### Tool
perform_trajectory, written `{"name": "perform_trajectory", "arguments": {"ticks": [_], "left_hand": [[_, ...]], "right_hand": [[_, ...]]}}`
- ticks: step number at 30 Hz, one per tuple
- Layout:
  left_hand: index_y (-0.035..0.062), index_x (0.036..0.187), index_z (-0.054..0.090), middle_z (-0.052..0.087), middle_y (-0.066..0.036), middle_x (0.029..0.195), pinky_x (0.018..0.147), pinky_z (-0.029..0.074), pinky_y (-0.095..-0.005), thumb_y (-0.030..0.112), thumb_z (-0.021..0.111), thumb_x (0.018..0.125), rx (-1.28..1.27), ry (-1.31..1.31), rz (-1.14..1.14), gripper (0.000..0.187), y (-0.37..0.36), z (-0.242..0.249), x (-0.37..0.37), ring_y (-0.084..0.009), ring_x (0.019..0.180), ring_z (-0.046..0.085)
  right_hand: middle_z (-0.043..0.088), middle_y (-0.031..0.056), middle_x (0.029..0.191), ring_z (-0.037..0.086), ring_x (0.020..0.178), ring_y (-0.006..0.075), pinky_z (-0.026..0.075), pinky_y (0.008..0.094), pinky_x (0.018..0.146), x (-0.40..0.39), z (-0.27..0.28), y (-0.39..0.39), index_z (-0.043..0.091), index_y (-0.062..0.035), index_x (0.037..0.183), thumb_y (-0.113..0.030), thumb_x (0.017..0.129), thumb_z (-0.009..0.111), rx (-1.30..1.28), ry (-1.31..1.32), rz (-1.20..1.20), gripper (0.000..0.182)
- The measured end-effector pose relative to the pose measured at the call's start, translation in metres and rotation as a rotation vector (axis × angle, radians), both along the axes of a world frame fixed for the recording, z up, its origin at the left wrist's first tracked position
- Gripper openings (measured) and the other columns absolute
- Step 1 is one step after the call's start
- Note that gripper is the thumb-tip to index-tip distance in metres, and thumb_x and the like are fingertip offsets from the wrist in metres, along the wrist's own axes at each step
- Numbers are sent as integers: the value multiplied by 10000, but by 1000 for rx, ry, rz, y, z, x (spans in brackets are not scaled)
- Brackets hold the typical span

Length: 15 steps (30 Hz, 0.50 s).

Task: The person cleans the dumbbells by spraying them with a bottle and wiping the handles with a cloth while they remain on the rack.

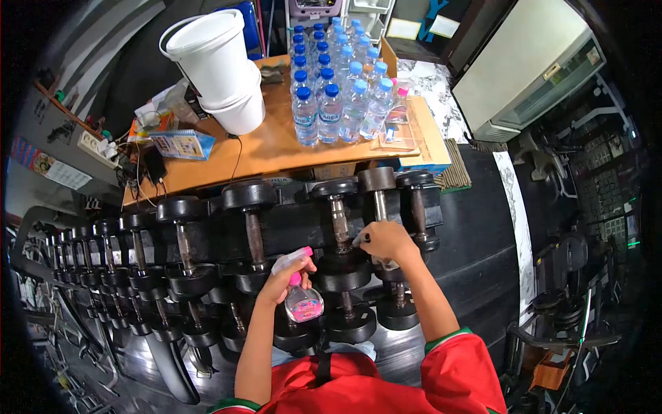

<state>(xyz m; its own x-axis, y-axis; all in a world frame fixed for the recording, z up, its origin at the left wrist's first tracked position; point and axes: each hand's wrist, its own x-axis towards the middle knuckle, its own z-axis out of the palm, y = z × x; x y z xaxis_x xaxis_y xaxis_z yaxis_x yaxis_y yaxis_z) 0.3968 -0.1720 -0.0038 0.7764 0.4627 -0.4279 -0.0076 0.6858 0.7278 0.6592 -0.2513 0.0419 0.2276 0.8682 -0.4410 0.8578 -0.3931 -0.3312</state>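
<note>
My left hand point(287, 277) is closed around the neck of a clear spray bottle point(304, 306) with a pink trigger head and a pink label. It hangs upright over the near row of dumbbells. My right hand point(387, 243) is bent closed over the handle of a metal-headed dumbbell point(378, 181) on the upper rack row. A bit of grey, seemingly cloth, pokes out at its fingertips. Just left of that hand lies a black dumbbell point(339, 219) with a worn metal handle. The right palm and most of what it grips are hidden.
Black dumbbells point(181, 238) line the rack to the left in two rows. Behind it, a wooden table point(276, 148) bears several water bottles point(329, 114), stacked white buckets point(238, 110) and a desk calendar point(183, 145). A white fridge point(524, 62) stands back right.
</note>
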Motion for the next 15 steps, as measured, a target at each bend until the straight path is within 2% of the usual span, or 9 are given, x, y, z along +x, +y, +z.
{"name": "perform_trajectory", "arguments": {"ticks": [1, 2, 4, 7, 9, 12, 14, 15], "left_hand": [[-1, 859, 614, 611, -63, 773, 595, 503, -307, 295, 594, 910, -10, 2, 4, 301, 1, -2, 0, -121, 538, 573], [-3, 855, 614, 615, -71, 789, 586, 502, -303, 290, 593, 912, -25, -1, 0, 300, 2, -3, 0, -122, 538, 575], [-6, 851, 614, 618, -78, 806, 578, 502, -300, 285, 591, 913, -48, 2, 4, 299, 3, 0, 1, -123, 537, 576], [-8, 847, 614, 620, -84, 814, 569, 498, -288, 266, 604, 909, 0, 10, -10, 281, 4, 8, 4, -124, 532, 578], [-19, 857, 600, 609, -88, 771, 593, 495, -317, 270, 590, 912, 26, 45, -35, 294, 5, 10, 5, -155, 550, 579], [-30, 855, 602, 614, -96, 779, 571, 499, -319, 249, 608, 900, -1, 34, -31, 283, 6, 10, 5, -160, 547, 587], [-20, 858, 605, 620, -91, 799, 568, 496, -300, 234, 614, 902, -24, 28, -16, 258, 5, 8, 5, -143, 540, 583], [-10, 862, 607, 626, -85, 818, 566, 493, -280, 218, 619, 904, -40, 18, -4, 232, 5, 7, 5, -126, 532, 579]], "right_hand": [[692, 152, 926, 664, 874, 337, 533, 425, 767, 1, -17, 6, 739, -188, 964, -198, 740, 619, -60, -11, 110, 254], [696, 153, 865, 676, 827, 337, 544, 413, 750, 1, -38, 6, 739, -134, 919, -187, 705, 619, -8, -68, 172, 251], [695, 144, 867, 667, 847, 339, 536, 412, 776, -3, -50, 15, 740, -135, 921, -227, 713, 632, -43, -119, 171, 252], [694, 134, 864, 658, 872, 343, 528, 410, 802, -7, -52, 24, 739, -124, 925, -265, 724, 642, -109, -174, 214, 263], [694, 134, 860, 658, 875, 344, 528, 408, 801, -2, -49, 24, 737, -112, 927, -263, 728, 640, -149, -180, 259, 268], [693, 144, 864, 656, 859, 353, 527, 417, 796, 15, -32, 19, 740, -129, 938, -265, 732, 639, -137, -61, 334, 266], [690, 158, 874, 652, 848, 359, 523, 428, 795, 17, 10, 20, 742, -153, 952, -258, 732, 637, -206, 156, 257, 265], [690, 158, 874, 652, 848, 359, 523, 428, 795, 17, 5, 19, 742, -153, 952, -258, 732, 637, -209, 159, 257, 265]]}}
